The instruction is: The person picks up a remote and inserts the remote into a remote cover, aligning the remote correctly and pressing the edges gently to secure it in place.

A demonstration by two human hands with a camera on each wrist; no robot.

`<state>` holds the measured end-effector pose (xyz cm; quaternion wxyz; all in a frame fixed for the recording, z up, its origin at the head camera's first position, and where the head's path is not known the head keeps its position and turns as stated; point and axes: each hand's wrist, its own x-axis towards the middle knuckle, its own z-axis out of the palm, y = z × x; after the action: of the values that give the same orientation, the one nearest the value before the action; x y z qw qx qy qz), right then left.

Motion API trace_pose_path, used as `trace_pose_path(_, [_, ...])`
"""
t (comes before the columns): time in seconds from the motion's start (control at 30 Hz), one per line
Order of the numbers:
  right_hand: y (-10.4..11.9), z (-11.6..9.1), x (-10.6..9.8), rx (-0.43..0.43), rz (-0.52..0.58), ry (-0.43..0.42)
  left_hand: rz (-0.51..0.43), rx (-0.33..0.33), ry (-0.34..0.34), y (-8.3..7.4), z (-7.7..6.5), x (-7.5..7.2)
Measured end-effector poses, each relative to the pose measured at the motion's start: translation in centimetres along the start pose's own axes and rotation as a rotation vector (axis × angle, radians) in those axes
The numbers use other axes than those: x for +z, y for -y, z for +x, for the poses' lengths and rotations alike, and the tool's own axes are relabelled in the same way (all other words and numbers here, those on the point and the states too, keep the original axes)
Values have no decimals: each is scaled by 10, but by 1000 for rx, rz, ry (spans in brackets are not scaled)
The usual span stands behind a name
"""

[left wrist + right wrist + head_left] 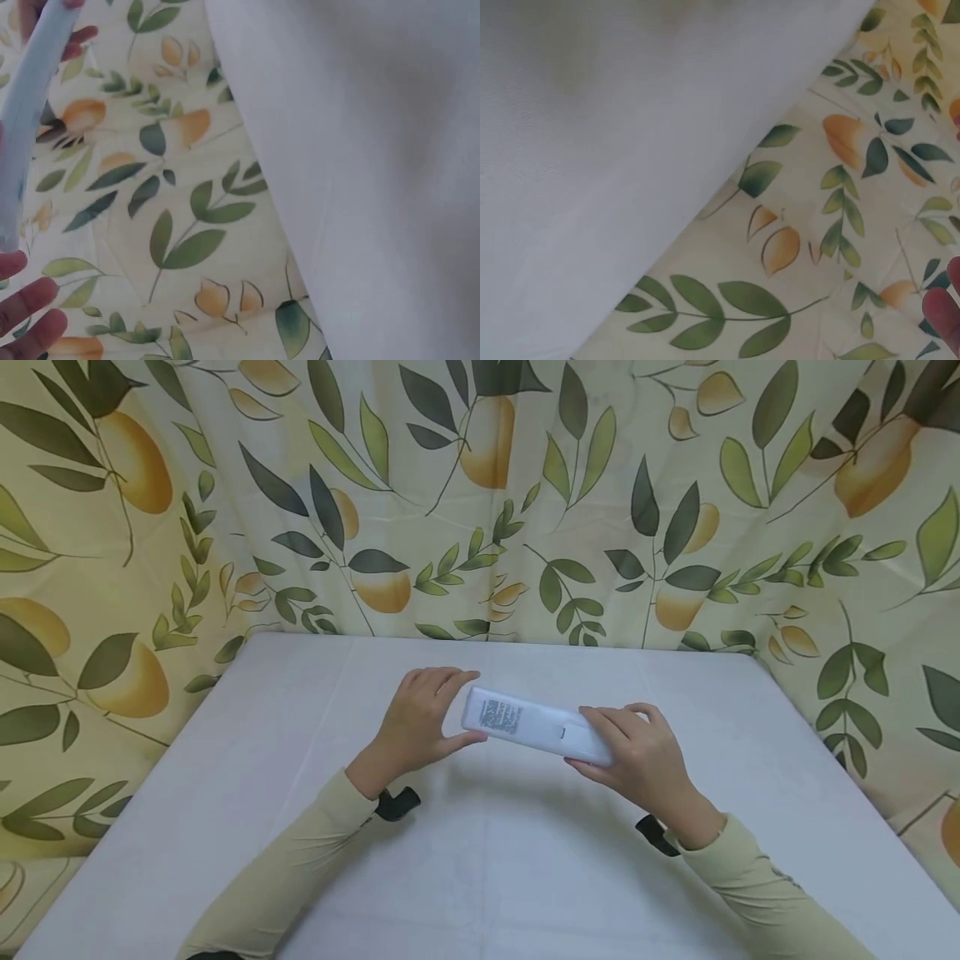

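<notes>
A white remote control (536, 725) is held above the table, its back turned to the head camera, showing a printed label and a battery cover with a small latch. My right hand (637, 752) grips its right end, thumb along the lower edge and fingers over the upper edge. Around the left end, my left hand (423, 714) has its thumb and fingers spread, the thumb tip right at the lower corner and the fingertips just above the upper one. The left wrist view shows the remote control (30, 112) edge-on; the right wrist view catches only some fingertips (941, 307).
A white-covered table (480, 860) lies beneath both hands. Behind it and along the sides hangs a curtain (525, 510) printed with fruit and leaves. Dark wrist straps (397, 803) show below the sleeves.
</notes>
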<state>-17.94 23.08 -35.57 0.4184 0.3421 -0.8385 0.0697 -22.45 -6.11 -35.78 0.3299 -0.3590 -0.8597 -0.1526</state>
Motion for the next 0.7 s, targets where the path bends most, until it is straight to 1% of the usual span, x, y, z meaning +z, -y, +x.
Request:
trace_pose_path(0.07, [0,-1,1,-6,9,-4,25,16,35,-2,1,0])
trace_pose_path(0.17, [2,0,3,-21,26,0,85,94,71,-12,4,2])
trace_pose_path(0.27, [6,3,6,-32,42,11,168,188,71,-25,8,5])
trace_pose_path(0.33, [9,4,7,-20,65,22,202,216,62,-30,9,7])
trace_pose_path(0.37, [10,5,7,-7,80,25,214,211,60,-32,9,8])
trace_pose_path(0.43, [10,5,5,34,116,19,220,178,64,-32,8,9])
trace_pose_path(0.5, [9,6,3,64,161,-18,207,127,82,-32,6,9])
trace_pose_path(0.53, [7,5,1,65,179,-41,200,102,92,-31,5,9])
trace_pose_path(0.57, [5,5,0,56,194,-68,194,79,102,-31,4,9])
trace_pose_path(0.63, [2,5,-1,11,210,-117,179,49,114,-30,3,8])
trace_pose_path(0.7, [-1,4,0,-54,202,-155,168,40,120,-29,2,9])
